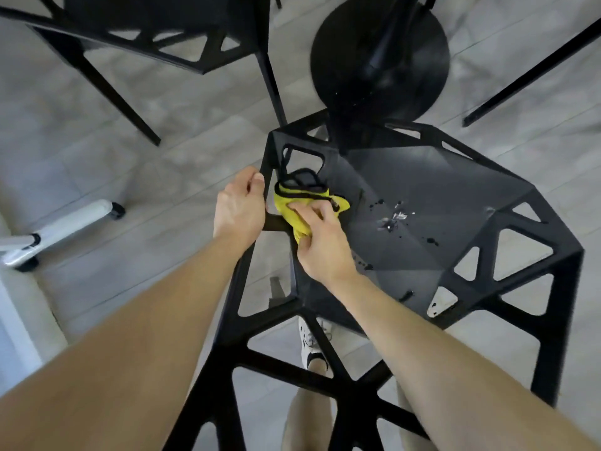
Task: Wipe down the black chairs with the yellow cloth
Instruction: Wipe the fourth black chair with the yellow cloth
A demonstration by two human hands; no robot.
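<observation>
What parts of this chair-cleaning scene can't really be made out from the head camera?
- Part of the yellow cloth: covered by the right hand.
- The chair rim under the left hand: hidden by its grip.
- The second chair: cut off by the top edge.
- The specks on the seat: too small to identify.
- The white object on the floor: cut off at the left edge.

L hand fingers curled shut, R hand fingers clenched.

My right hand covers pt of the yellow cloth. Second chair cut off at top edge, pedestal base too. My shoe half-hidden behind chair frame.
</observation>
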